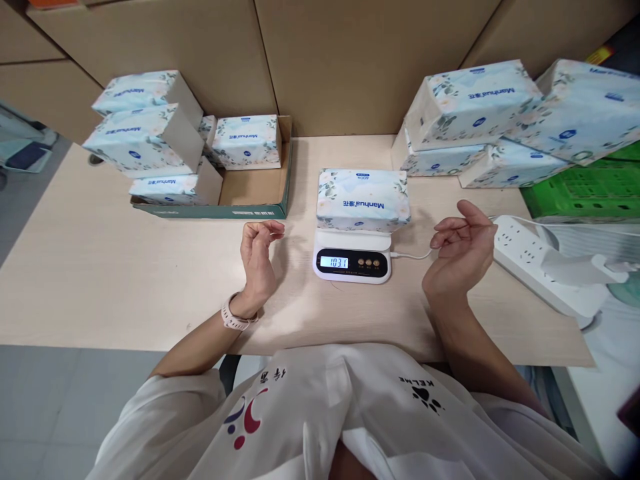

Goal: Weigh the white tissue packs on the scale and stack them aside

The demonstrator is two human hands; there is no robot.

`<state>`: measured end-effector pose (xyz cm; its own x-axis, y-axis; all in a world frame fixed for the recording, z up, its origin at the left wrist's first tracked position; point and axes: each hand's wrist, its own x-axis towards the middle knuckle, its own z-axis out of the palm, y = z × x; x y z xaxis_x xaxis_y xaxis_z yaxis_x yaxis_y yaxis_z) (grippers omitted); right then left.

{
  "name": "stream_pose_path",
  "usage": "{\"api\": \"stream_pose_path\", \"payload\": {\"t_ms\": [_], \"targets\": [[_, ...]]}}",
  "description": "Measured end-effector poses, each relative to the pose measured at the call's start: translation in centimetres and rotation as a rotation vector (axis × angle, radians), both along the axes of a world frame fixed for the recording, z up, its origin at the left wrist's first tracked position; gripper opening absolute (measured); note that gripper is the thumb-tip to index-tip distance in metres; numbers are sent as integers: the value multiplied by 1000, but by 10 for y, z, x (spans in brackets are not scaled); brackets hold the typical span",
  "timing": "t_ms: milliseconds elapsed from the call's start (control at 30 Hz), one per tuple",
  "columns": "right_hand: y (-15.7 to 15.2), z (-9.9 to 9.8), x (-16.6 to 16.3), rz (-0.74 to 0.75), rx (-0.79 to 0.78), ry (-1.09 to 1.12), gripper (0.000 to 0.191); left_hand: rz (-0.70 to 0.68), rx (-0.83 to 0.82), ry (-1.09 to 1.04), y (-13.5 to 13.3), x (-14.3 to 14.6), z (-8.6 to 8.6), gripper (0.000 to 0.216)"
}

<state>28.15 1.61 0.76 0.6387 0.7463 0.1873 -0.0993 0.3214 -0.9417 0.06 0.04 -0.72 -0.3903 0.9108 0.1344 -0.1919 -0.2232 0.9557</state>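
Resting on the scale point(353, 261) is a tissue pack point(363, 200)

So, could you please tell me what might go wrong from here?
The tissue pack on the scale seems to overhang its right side, so a bump might shift it. The white cable runs close to the right hand, which could snag it and drag the scale. The upper packs on the left are stacked unevenly and might topple.

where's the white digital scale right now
In the head view, the white digital scale sits on the table slightly right of centre, between the left hand and right hand, with a tissue pack on top of it.
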Motion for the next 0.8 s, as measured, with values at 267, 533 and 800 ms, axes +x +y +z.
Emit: {"api": "stream_pose_path", "payload": {"t_ms": [267, 533, 800], "targets": [[-1, -1, 0, 7, -21, -6, 52, 6, -23, -5, 0, 0, 0, 30], [0, -3, 0, 10, -13, -16, 52, 4, -33, 13, 0, 0, -1, 32], [-1, -1, 0, -7, -18, -30, 51, 4, -27, -8, 1, -1, 0, 30]]}}
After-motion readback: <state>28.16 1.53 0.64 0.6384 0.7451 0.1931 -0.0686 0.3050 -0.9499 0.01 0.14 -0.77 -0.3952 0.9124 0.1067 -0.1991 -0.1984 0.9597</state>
